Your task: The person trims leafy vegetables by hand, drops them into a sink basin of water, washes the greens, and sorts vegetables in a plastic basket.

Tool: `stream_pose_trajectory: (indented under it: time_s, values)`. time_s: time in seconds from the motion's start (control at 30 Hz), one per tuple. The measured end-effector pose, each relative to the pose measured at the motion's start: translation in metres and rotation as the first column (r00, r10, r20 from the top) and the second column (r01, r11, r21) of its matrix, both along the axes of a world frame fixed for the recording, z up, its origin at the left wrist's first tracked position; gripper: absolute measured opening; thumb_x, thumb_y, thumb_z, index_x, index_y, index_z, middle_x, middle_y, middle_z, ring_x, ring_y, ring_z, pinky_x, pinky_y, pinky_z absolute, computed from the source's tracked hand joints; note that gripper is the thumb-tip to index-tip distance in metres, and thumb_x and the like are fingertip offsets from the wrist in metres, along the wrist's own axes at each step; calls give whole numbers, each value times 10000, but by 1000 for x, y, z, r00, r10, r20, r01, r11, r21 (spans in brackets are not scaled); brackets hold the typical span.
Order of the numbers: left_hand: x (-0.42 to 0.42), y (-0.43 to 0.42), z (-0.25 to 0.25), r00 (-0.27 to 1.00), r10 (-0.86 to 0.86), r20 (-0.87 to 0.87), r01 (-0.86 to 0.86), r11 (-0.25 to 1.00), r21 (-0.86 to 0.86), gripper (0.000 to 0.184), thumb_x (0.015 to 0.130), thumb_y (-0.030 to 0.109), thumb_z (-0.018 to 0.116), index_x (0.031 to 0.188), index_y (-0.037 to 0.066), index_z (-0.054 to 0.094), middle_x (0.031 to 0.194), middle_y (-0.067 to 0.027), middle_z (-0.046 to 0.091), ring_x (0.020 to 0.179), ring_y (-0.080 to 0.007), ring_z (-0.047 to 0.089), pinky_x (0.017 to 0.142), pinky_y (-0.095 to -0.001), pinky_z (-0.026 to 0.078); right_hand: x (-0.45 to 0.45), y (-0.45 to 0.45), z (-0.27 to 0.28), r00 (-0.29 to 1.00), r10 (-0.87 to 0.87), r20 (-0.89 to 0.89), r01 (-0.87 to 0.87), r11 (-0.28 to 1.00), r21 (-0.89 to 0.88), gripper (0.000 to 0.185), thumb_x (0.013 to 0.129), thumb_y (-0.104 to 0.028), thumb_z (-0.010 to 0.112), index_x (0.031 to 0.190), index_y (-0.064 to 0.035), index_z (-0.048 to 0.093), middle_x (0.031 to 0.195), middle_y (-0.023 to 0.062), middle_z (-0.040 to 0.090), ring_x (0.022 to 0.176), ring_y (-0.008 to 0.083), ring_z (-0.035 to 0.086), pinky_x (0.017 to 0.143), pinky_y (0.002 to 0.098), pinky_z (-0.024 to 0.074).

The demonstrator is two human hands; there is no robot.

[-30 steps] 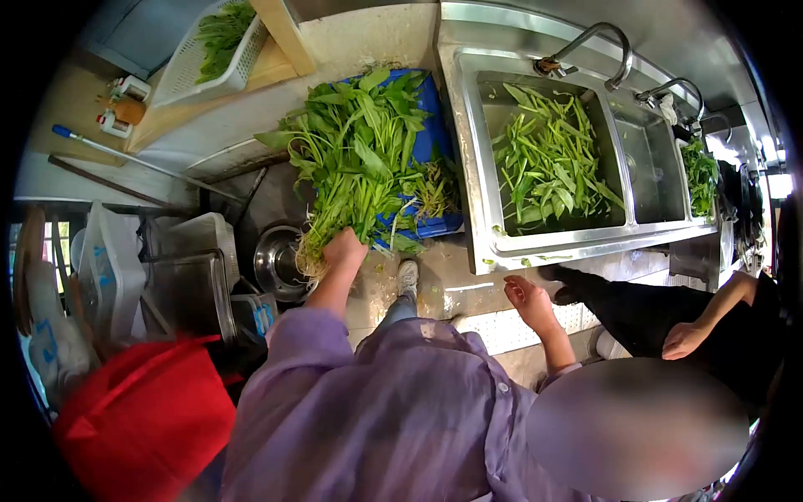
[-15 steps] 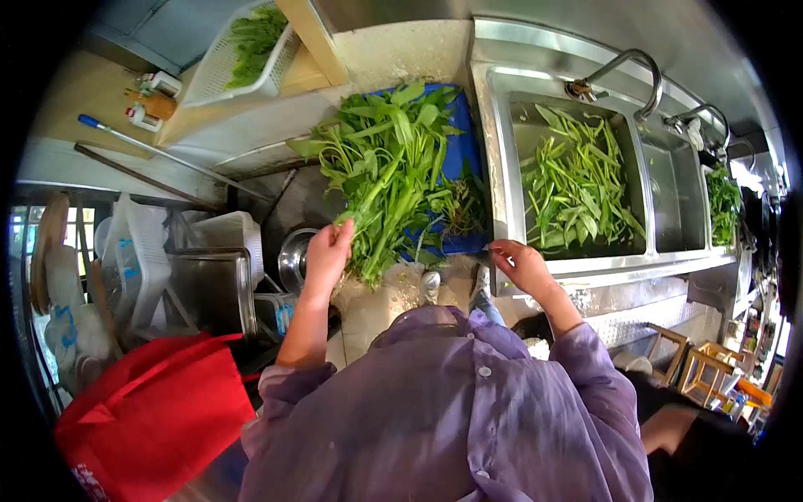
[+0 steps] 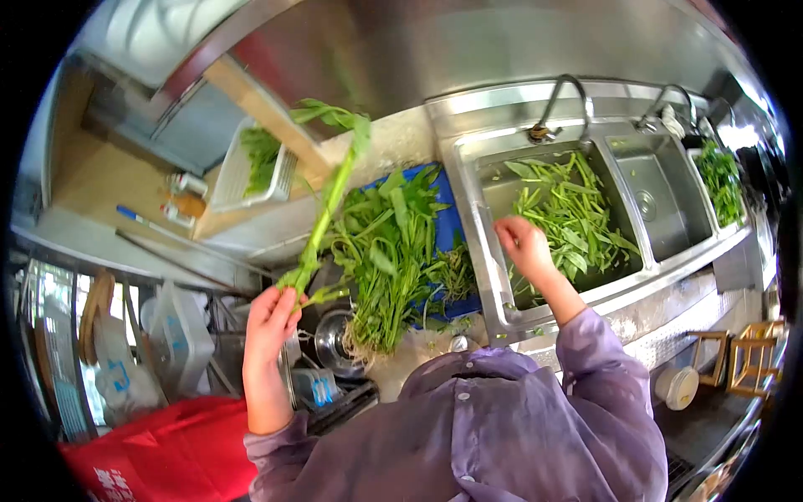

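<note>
- Left hand [image 3: 272,322]: grip clamped on stalk [image 3: 333,201]; stalk raised, leaves uppermost.
- Bowl [image 3: 330,339]: beside greens.
- Greens [image 3: 389,251]: piled on blue surface [image 3: 449,222], roots toward person.
- Right hand [image 3: 527,247]: at sink [image 3: 623,201], left basin; fingers curled, cannot tell whether grip holds anything.
- Loose stems [image 3: 577,213]: in left basin.

We record the left hand [image 3: 272,325] at the left of the scene, thumb and fingers pressed together in a closed grip, with the bare left forearm [image 3: 266,393] running almost straight toward the far side. We place the right hand [image 3: 527,247] right of centre and farther out, fingers curled inward, palm hidden from us, the right forearm [image 3: 562,294] slanting far and leftward. We note both hands well apart, the torso [image 3: 510,427] nearer and between.
</note>
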State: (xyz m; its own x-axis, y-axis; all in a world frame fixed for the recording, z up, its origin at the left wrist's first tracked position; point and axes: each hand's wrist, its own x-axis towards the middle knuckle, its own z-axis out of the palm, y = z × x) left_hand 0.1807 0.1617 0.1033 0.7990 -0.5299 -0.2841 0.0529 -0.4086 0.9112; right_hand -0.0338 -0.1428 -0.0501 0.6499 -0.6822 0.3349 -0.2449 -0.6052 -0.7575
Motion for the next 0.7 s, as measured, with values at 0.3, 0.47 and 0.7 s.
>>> stream_pose_trajectory:
  time_s: [0.3, 0.47, 0.7]
  values:
    - [-12, -45, -11, 723, -595, 350, 535, 803, 262, 160, 747, 86, 608, 724, -19, 490, 585, -26, 440, 583, -69, 381, 510, -233, 338, -23, -49, 63, 924, -179, 338, 307, 874, -377, 135, 702, -22, 557, 827, -71, 563, 795, 88, 535, 742, 271, 528, 635, 345, 439]
    - [-32, -77, -8, 473, -688, 551, 598, 710, 372, 177, 703, 101, 630, 723, -15, 499, 624, -128, 479, 546, -264, 474, 516, -291, 374, -54, -47, 40, 974, -126, 190, 209, 826, -523, 202, 643, -6, 576, 828, -86, 571, 824, 67, 515, 730, 248, 491, 646, 332, 410]
    - [-50, -104, -4, 334, -750, 571, 566, 644, 514, 155, 706, 143, 615, 756, 21, 535, 679, -135, 521, 618, -320, 516, 523, -337, 400, -87, -37, 37, 981, -165, -97, 41, 676, -735, 263, 644, -137, 527, 903, -112, 565, 1030, 29, 510, 880, 204, 474, 766, 335, 373]
